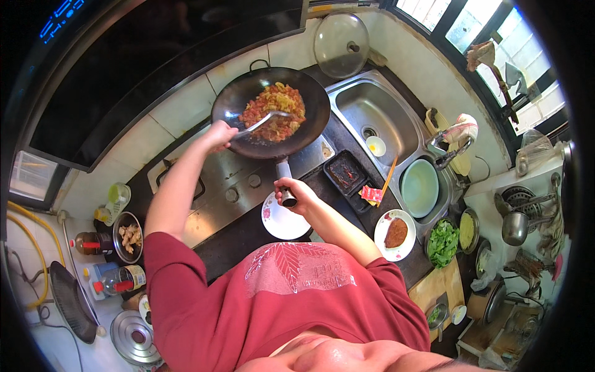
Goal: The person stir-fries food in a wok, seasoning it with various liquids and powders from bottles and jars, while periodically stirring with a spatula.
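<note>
My left hand (220,135) grips the handle of a metal spatula (265,121). The spatula's blade is in a mass of chopped red and yellow food (279,100), which looks like tomato and egg, inside a dark wok (228,100). Around the end of the wok's metal handle (282,169), the fingers of my right hand (297,194) are closed. The wok sits over the right part of a steel gas stove (218,204), tilted so its inside faces me. Below the handle lies a white plate with a floral rim (283,223), partly hidden by my right hand.
Right of the wok is a steel sink (346,100) holding a small bowl (375,146) and a green basin (419,188). A black tray (346,172), chopsticks (389,179) and a plate with brown food (395,235) stand nearer. A range hood (153,69) overhangs the left.
</note>
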A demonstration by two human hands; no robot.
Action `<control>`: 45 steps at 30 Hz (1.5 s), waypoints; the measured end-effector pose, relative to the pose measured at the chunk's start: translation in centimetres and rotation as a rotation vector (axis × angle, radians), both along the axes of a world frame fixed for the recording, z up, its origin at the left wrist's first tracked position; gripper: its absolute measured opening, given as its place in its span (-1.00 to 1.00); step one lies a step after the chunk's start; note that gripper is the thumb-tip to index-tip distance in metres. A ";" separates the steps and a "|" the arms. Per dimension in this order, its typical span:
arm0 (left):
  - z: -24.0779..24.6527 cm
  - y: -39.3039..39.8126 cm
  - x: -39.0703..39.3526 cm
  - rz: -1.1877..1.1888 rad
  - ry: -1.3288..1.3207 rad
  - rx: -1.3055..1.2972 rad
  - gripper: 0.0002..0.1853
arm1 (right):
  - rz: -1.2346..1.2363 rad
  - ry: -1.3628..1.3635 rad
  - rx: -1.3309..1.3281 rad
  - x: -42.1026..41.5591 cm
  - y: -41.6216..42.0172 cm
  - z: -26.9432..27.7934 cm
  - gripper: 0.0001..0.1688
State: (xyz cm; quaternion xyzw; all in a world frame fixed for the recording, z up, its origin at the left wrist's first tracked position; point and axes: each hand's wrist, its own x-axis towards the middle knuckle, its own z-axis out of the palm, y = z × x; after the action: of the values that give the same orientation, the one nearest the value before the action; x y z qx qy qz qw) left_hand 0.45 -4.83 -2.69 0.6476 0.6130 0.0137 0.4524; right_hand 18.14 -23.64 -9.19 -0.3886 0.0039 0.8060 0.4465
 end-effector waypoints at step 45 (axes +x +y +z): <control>14.3 -4.9 5.6 -0.989 0.927 0.716 -0.91 | -0.048 -0.019 -0.004 0.7 -0.1 0.1 -0.90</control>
State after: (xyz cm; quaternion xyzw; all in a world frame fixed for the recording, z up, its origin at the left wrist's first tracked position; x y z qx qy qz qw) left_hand 6.06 -9.70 11.64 0.8930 0.3372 -0.2656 -0.1350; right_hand 18.81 -23.78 -9.05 -0.3970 0.0107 0.7914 0.4648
